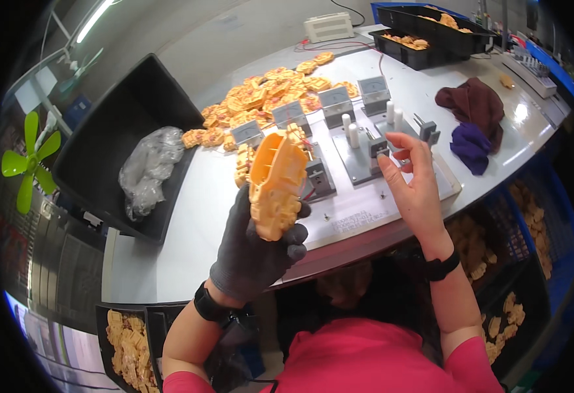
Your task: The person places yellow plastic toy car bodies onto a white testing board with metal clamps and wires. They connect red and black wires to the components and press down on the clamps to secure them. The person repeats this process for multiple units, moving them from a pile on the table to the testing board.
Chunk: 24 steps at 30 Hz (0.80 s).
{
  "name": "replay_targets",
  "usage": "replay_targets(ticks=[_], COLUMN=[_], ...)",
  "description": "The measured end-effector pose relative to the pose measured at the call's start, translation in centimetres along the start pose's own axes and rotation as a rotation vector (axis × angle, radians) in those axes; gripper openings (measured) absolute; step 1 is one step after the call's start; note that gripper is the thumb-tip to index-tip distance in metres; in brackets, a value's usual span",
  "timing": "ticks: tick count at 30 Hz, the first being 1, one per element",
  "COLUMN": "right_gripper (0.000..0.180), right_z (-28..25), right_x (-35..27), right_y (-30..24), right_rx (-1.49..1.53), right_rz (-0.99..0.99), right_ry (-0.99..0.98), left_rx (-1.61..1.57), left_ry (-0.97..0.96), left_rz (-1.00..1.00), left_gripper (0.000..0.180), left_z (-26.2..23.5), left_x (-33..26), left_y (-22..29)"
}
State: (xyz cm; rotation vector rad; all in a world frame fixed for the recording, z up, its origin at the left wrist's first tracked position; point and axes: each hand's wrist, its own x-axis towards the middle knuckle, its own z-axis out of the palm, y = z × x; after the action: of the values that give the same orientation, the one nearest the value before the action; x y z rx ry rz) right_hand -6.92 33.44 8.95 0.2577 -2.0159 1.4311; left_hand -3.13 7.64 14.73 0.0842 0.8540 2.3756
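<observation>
My left hand (257,249), in a dark grey glove, is closed round an orange-yellow plastic housing (275,187). The housing is tilted upright, with a hollow at its upper end. My right hand (414,180) is bare, with curved fingers held apart and nothing visible between them. Its thumb and fingertips are beside a grey block (378,147) on a test fixture (352,157); whether they touch it I cannot tell. White posts (353,135) stand on the fixture, and dark panel meters (336,99) line its back. Another yellow part (243,164) sits behind the held housing.
Yellow parts (267,92) are heaped behind the meters. A black bin (113,157) on the left holds clear plastic bags (150,170). Brown and purple cloths (473,108) lie at right. Black trays (424,49) stand at back right; bins of yellow parts (129,347) are below the table.
</observation>
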Motion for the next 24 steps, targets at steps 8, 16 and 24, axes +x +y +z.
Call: replay_targets(ticks=[8,16,24], right_gripper=[0.032,0.03,0.028], right_z=[0.8,0.3,0.2], right_x=[-0.3,-0.3,-0.3], right_y=[2.1,2.0,2.1], right_rx=[0.136,0.144,0.203], right_rz=[0.083,0.03,0.003], right_ry=[0.019,-0.044,-0.05], left_rx=[0.207,0.282,0.631], left_ry=[0.083,0.066,0.051], left_rz=[0.106,0.125,0.098], left_gripper=[0.056,0.059,0.068], left_z=[-0.3,-0.8,-0.9], left_x=[0.5,1.5,1.6], left_y=[0.8,1.5,3.6])
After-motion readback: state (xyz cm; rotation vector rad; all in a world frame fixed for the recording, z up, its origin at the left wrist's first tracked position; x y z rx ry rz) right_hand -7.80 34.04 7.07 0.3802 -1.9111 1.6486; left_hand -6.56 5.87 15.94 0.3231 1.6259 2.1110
